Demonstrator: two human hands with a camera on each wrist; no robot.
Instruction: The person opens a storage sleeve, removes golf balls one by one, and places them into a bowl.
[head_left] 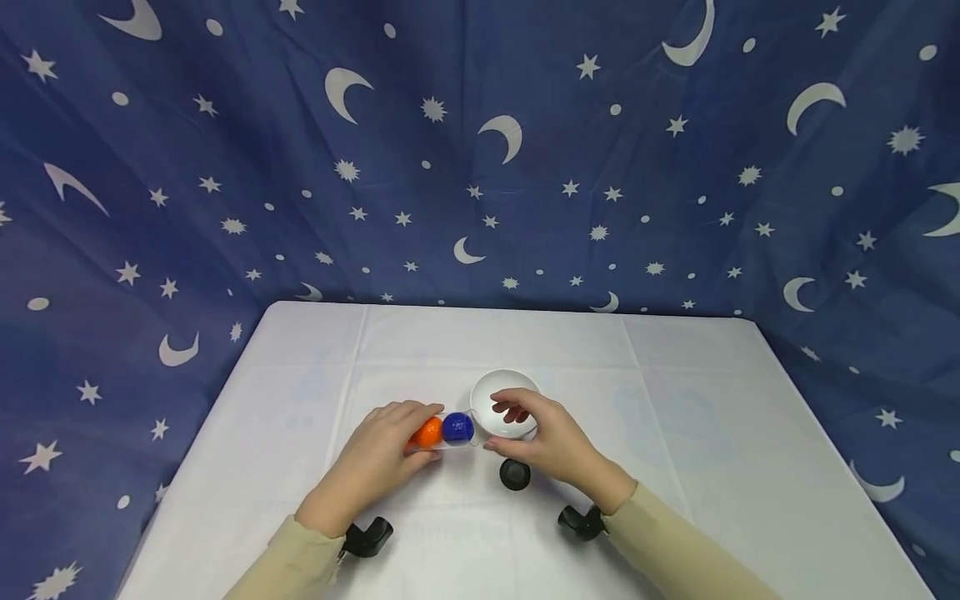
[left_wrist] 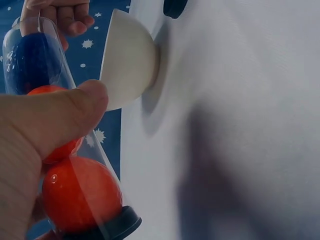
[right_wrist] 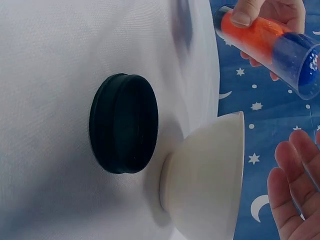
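Note:
My left hand [head_left: 382,442] grips a clear plastic tube [right_wrist: 296,75], fingers and thumb wrapped round its sides. Inside the tube, orange balls [left_wrist: 82,192] sit toward the dark-capped end and a blue ball [head_left: 458,427] lies near the uncapped mouth. The tube is tilted above the table, its mouth pointing toward a white bowl [left_wrist: 130,60]. Over the bowl's near right edge hovers my right hand [head_left: 543,433], fingers spread and loosely bent, holding nothing. A dark round lid [right_wrist: 125,125] rests hollow side up on the table in front of the bowl.
A white cloth covers the table [head_left: 420,342]. Behind and beside it hangs a blue curtain [head_left: 540,242] with moons and stars. Black wrist-worn camera parts [head_left: 367,537] stick out below both forearms.

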